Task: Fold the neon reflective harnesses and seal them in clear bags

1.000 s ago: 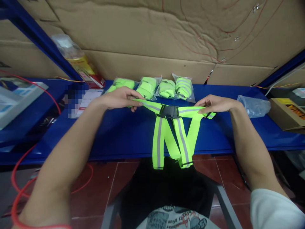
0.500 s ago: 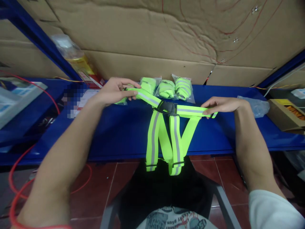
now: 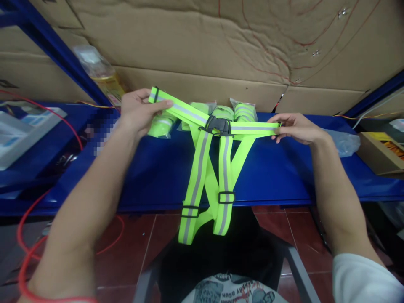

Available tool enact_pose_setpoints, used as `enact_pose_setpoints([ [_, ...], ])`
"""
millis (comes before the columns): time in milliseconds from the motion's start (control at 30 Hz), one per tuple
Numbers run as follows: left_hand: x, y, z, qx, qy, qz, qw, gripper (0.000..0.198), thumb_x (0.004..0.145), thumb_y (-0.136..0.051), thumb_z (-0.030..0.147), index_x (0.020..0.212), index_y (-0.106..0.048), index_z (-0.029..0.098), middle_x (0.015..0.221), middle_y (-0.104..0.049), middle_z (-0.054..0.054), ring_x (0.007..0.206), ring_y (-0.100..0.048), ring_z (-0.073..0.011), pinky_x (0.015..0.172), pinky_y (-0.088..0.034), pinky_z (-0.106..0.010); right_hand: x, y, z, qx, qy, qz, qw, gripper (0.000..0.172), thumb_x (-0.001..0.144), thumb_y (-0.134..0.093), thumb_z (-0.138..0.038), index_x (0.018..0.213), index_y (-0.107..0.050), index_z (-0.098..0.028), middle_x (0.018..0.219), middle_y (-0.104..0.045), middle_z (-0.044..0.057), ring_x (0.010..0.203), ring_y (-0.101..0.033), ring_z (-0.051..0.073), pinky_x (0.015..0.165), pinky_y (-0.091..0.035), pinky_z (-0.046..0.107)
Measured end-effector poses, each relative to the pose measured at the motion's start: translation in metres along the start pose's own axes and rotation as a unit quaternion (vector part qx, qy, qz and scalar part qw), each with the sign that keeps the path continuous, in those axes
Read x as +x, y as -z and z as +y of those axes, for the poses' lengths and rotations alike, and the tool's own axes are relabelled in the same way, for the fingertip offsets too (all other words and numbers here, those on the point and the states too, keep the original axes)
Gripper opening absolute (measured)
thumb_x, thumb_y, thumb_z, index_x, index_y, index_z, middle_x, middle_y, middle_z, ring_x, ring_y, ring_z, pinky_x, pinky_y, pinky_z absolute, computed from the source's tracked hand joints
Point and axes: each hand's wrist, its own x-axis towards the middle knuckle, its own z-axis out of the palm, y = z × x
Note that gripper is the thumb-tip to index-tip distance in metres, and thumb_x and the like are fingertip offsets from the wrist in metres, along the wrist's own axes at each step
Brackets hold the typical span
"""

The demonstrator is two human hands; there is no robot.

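Between left hand (image 3: 136,110) and right hand (image 3: 298,127), reflective harness (image 3: 225,162), dangling

I'm facing a brown cardboard wall (image 3: 176,46) w/ red wires (image 3: 307,44) on its upper R; 2 blue posts (image 3: 63,57), L & R. Blue tabletop (image 3: 151,181) ahead, reddish floor tiles (image 3: 126,248) below w/ pale joints, grey chair arms (image 3: 299,269) either side of me.

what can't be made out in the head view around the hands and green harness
All in the head view:
Left hand: some fingers hidden behind the green harness.
Bagged bundles: partly hidden by the harness.
Bottle: label text blurred, base hidden by the left hand.
Pixelated patch: what lies beneath can't be told.
Cardboard box: cut off by the right edge.
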Motion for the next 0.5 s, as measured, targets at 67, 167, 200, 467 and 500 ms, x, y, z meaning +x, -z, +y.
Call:
enact_pose_setpoints([
  [67,0.002,0.0,-0.006,0.027,0.0,0.0,1.0,0.055,0.042,-0.106,0.038,0.08,-0.07,0.019,0.071,-0.071,0.007,0.066,-0.055,-0.008,0.061,-0.038,-0.028,0.002,-0.003,0.0,0.004,0.016,0.034,0.999,0.041,0.074,-0.091,-0.024,0.112,-0.077,-0.017,0.08,-0.076,0.005,0.067,-0.072,0.016,0.054,-0.062,0.025],
  [167,0.003,-0.002,-0.015,0.038,-0.002,-0.017,0.999,0.055,0.055,-0.103,0.053,0.082,-0.067,0.02,0.059,-0.06,0.012,0.057,-0.042,-0.0056,0.058,-0.028,-0.029,0.007,-0.008,0.001,0.032,0.019,0.089,0.995,0.034,0.074,-0.085,-0.019,0.107,-0.076,-0.019,0.078,-0.071,0.004,0.062,-0.066,0.014,0.048,-0.056,0.025],
  [200,0.002,-0.004,-0.016,0.031,-0.01,-0.019,0.999,0.055,0.059,-0.1,0.058,0.082,-0.067,0.021,0.059,-0.059,0.012,0.057,-0.041,-0.0057,0.058,-0.027,-0.03,0.008,-0.01,0.001,0.044,0.017,0.104,0.993,0.032,0.074,-0.083,-0.019,0.105,-0.075,-0.02,0.078,-0.07,0.003,0.061,-0.065,0.014,0.047,-0.055,0.026],
  [467,-0.016,-0.027,0.007,-0.121,-0.002,-0.03,0.992,0.071,0.048,-0.1,0.061,0.09,-0.056,0.025,0.087,-0.077,0.007,0.093,-0.065,-0.0163,0.082,-0.05,-0.034,0.022,-0.029,-0.001,0.176,0.06,0.199,0.962,0.033,0.066,-0.074,-0.013,0.097,-0.075,-0.021,0.07,-0.054,-0.003,0.058,-0.044,0.009,0.047,-0.042,0.023],
  [500,-0.019,-0.029,0.011,-0.142,0.003,-0.029,0.989,0.069,0.047,-0.1,0.057,0.089,-0.054,0.025,0.09,-0.079,0.006,0.098,-0.066,-0.0178,0.087,-0.053,-0.035,0.023,-0.032,-0.001,0.197,0.066,0.19,0.959,0.033,0.065,-0.074,-0.013,0.097,-0.074,-0.021,0.069,-0.052,-0.004,0.059,-0.041,0.009,0.048,-0.041,0.023],
])
